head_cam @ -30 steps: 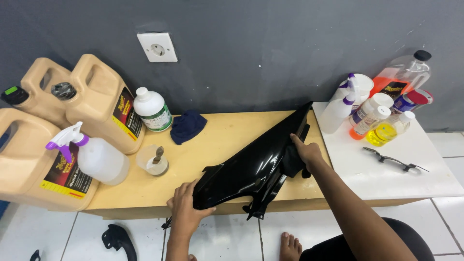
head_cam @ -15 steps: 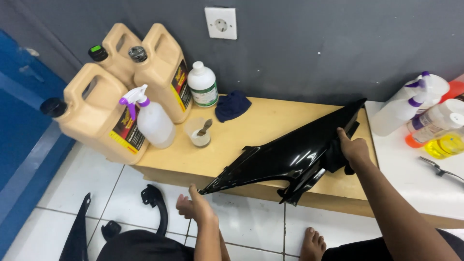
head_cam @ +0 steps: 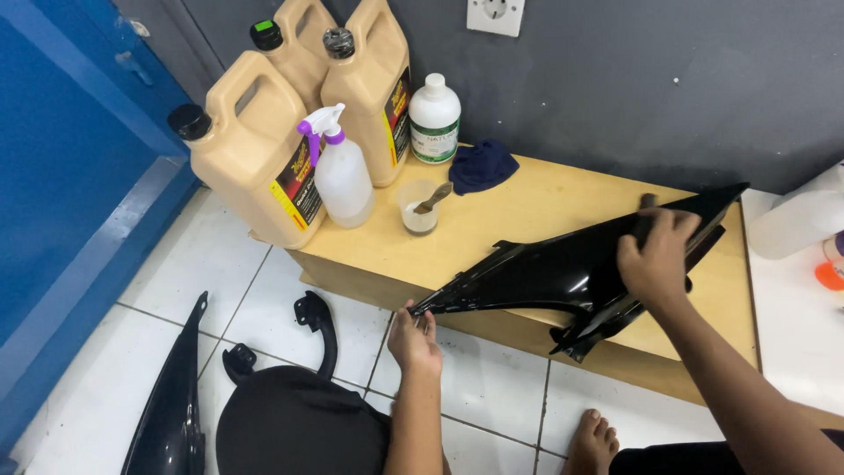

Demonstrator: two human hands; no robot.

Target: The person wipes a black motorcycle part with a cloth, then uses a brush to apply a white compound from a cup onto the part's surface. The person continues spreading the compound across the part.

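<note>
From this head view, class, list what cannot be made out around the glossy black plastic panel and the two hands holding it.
- Glossy black plastic panel: its underside faces away; the right hand covers part of its wide end.
- Left hand: fingertips hidden at the panel's narrow tip, so the grip is unclear.
- Small clear plastic cup: contents too small to identify.
- White bottle: cut off by the right edge.
- Black panel on the floor: cut off by the bottom edge.

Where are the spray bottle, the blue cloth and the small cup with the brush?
spray bottle (head_cam: 343, 180): head view, on its clear body.
blue cloth (head_cam: 482, 165): head view, on its middle.
small cup (head_cam: 419, 214): head view, on its front wall.
</note>
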